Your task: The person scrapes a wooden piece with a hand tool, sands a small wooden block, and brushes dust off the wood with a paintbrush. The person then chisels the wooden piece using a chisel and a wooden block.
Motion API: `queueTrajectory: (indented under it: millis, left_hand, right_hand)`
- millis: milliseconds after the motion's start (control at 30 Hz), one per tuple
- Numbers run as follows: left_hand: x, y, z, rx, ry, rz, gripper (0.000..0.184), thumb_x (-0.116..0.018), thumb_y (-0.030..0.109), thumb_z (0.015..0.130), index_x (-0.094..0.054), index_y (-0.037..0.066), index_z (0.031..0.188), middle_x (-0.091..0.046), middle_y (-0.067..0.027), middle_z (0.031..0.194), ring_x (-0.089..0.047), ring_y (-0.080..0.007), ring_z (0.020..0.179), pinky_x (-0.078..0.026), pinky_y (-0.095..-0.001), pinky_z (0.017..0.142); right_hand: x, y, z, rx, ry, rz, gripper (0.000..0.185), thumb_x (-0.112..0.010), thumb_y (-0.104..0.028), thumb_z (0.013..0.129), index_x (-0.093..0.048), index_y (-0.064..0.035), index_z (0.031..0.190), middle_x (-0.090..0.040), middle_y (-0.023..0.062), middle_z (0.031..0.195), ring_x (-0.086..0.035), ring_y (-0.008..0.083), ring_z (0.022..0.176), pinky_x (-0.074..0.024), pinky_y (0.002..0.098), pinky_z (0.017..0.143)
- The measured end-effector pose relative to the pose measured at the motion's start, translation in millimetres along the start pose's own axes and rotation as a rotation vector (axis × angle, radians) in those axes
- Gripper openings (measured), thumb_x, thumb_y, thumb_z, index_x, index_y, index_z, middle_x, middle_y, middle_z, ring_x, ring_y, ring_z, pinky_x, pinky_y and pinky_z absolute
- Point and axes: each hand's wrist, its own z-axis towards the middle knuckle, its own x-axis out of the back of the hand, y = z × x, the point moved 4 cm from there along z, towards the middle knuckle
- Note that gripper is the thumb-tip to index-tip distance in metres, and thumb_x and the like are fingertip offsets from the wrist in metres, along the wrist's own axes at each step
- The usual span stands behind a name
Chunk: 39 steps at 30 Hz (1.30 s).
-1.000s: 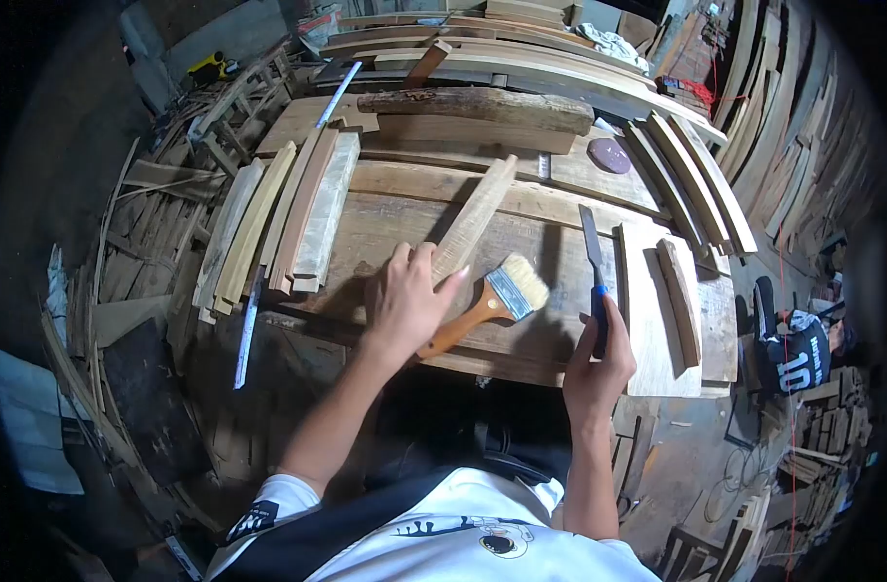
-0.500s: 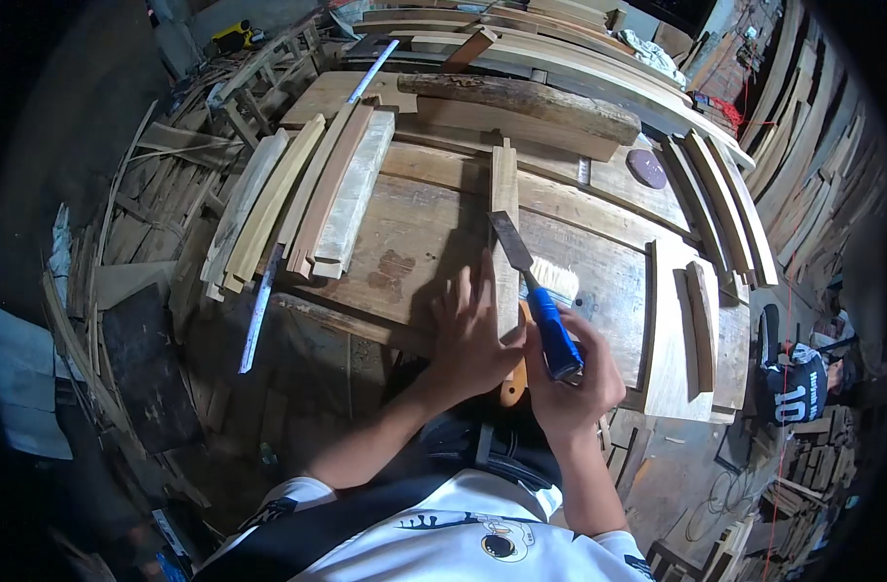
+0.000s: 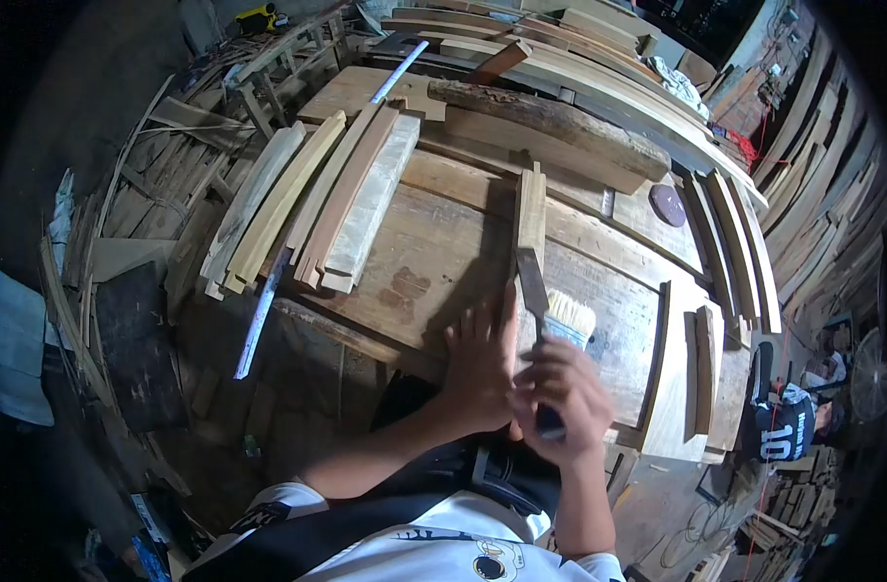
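My right hand, a little blurred, is wrapped round the handle of a chisel. The chisel's flat metal blade lies along a narrow wooden strip. My left hand is spread against the strip's left side, fingers apart, pressing on it near the bench's front edge. A brush with pale bristles lies just right of the strip, its handle hidden behind my right hand.
Several wooden strips lie at the bench's left. A rough-edged timber crosses the back beside a purple disc. A pale board bears a short wooden piece. A person is at the far right.
The strip first turned upright in view, with my left hand coming beside it. My right hand brought the chisel over from the right, and the blade now points down the strip. The view has shifted.
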Motion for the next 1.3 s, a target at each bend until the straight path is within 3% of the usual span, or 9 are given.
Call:
queueTrajectory:
  millis: [67,267,400,567,700,900,1000,1167,1300]
  left_hand:
    - [-2.0,-1.2,0.8,0.024,-0.016,-0.055,0.111,-0.069,0.044,0.08,-0.008,0.001,0.163,-0.034,-0.0346,0.146,-0.041,-0.0527,0.128,-0.03,-0.0657,0.102]
    - [0.8,2.8,2.8,0.01,-0.011,-0.017,0.11,-0.066,0.047,0.082,-0.008,-0.001,0.162,-0.034,-0.0347,0.147,-0.042,-0.0516,0.125,-0.032,-0.0649,0.099]
    - [4.4,3.8,2.0,0.035,-0.006,0.028,0.107,-0.067,0.046,0.085,-0.01,-0.002,0.162,-0.035,-0.0339,0.147,-0.043,-0.051,0.125,-0.032,-0.0658,0.1]
    - [-0.8,5.5,1.4,-0.023,0.047,0.079,0.105,-0.07,0.044,0.084,-0.014,-0.003,0.16,-0.038,-0.0319,0.144,-0.043,-0.0492,0.125,-0.032,-0.0653,0.1]
    - [6.4,6.5,7.5,0.004,-0.006,-0.002,0.104,-0.069,0.042,0.083,-0.016,-0.004,0.16,-0.038,-0.0318,0.144,-0.043,-0.0482,0.124,-0.033,-0.063,0.098]
    - [0.6,0.8,3.2,-0.09,0.067,-0.035,0.102,-0.062,0.048,0.083,-0.021,-0.005,0.159,-0.039,-0.0322,0.143,-0.043,-0.0476,0.123,-0.031,-0.0616,0.102]
    - [-1.9,0.1,3.1,-0.057,0.028,0.064,0.1,-0.06,0.047,0.086,-0.018,-0.006,0.16,-0.04,-0.0336,0.142,-0.043,-0.0486,0.124,-0.031,-0.0629,0.1]
    - [0.0,3.4,3.3,-0.093,0.04,0.078,0.102,-0.06,0.049,0.086,-0.016,-0.007,0.16,-0.038,-0.0353,0.143,-0.045,-0.0492,0.123,-0.032,-0.0637,0.097]
    - [-4.8,-2.8,3.4,-0.139,0.049,0.101,0.104,-0.061,0.048,0.084,-0.016,-0.007,0.16,-0.038,-0.035,0.143,-0.046,-0.0497,0.121,-0.034,-0.0638,0.094]
  right_hand:
    - [5.4,-15.5,0.9,-0.045,-0.02,0.04,0.017,-0.077,0.0,0.076,-0.06,-0.0028,0.077,-0.067,0.0112,0.076,-0.07,0.0315,0.08,-0.0588,0.0506,0.087]
    - [0.7,6.6,3.9,-0.09,0.027,0.151,0.023,-0.077,-0.011,0.083,-0.059,-0.0017,0.073,-0.064,0.0092,0.072,-0.064,0.0268,0.069,-0.0556,0.0452,0.08]
    - [6.9,-12.4,-2.3,-0.11,0.098,0.253,0.023,-0.068,-0.006,0.084,-0.052,-0.0031,0.068,-0.058,0.0116,0.066,-0.061,0.0282,0.064,-0.0541,0.0436,0.077]
    - [8.8,10.3,11.0,-0.149,0.084,0.214,0.019,-0.067,0.007,0.075,-0.055,-0.0032,0.067,-0.058,0.0113,0.07,-0.059,0.0279,0.063,-0.0521,0.0415,0.067]
    - [3.5,-21.1,-1.5,-0.149,0.109,0.262,0.016,-0.068,0.003,0.073,-0.055,-0.0027,0.066,-0.053,0.0091,0.065,-0.057,0.028,0.063,-0.0508,0.0412,0.065]
    - [-6.3,17.8,19.2,-0.131,0.093,0.198,0.019,-0.07,0.006,0.071,-0.054,-0.0035,0.068,-0.054,0.0105,0.068,-0.056,0.0296,0.067,-0.0479,0.0393,0.068]
    - [-5.4,-2.4,9.7,-0.14,0.121,0.197,0.017,-0.067,0.001,0.075,-0.054,-0.0059,0.066,-0.057,0.0102,0.063,-0.055,0.0257,0.057,-0.0527,0.0412,0.07]
    - [-6.8,31.7,19.6,-0.207,0.12,0.185,0.016,-0.071,-0.001,0.071,-0.056,-0.0032,0.068,-0.053,0.0131,0.071,-0.053,0.0314,0.066,-0.0452,0.0388,0.066]
    - [-5.9,11.4,28.3,-0.172,0.091,0.209,0.017,-0.073,0.001,0.067,-0.056,-0.0023,0.069,-0.052,0.013,0.072,-0.053,0.0303,0.067,-0.0439,0.0363,0.064]
